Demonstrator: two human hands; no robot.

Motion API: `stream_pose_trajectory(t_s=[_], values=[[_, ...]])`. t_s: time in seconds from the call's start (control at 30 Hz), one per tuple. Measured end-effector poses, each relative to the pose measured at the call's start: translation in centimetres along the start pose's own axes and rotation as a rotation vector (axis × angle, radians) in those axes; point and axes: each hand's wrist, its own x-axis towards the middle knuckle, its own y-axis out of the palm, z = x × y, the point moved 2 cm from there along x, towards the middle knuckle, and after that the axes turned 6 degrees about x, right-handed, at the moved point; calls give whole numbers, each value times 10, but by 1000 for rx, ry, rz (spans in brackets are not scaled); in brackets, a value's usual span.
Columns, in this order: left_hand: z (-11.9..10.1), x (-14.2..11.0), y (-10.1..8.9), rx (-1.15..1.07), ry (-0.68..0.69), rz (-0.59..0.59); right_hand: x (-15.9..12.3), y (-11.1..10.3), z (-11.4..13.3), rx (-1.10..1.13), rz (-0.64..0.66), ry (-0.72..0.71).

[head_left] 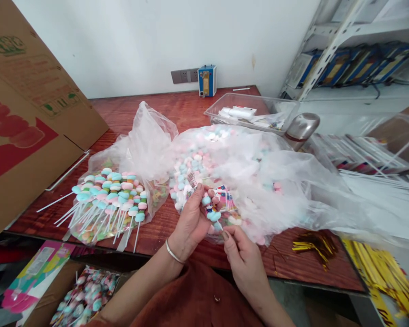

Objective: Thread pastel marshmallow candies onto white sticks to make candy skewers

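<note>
My left hand is closed around a marshmallow skewer of pastel blue and pink pieces with a small dark printed part in the middle. Its white stick points down to my right hand, which pinches the stick's lower end between thumb and fingers. Just beyond my hands lie small printed cards and loose pink, blue and white marshmallows in a large clear plastic bag. To the left, a pile of marshmallow skewers rests on another clear bag, sticks toward me.
A large carton stands at the left. Behind are a plastic tray, a steel flask and a blue box. Gold ties and white sticks lie right. An open box of wrapped skewers sits below the table.
</note>
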Motion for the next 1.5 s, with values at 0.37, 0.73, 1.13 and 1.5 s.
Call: stream_pose_trajectory(t_s=[0.37, 0.73, 1.13, 1.5], values=[[5, -12, 10, 153, 17, 26, -10, -6, 7, -688, -157, -433], [3, -9, 2, 105, -30, -177, -11, -6, 8, -798, -137, -565], [-1, -4, -2, 58, 27, -134, -9, -6, 9, -661, -105, -484], [2, -7, 2, 149, -50, -146, -8, -5, 12, -662, -82, -471]])
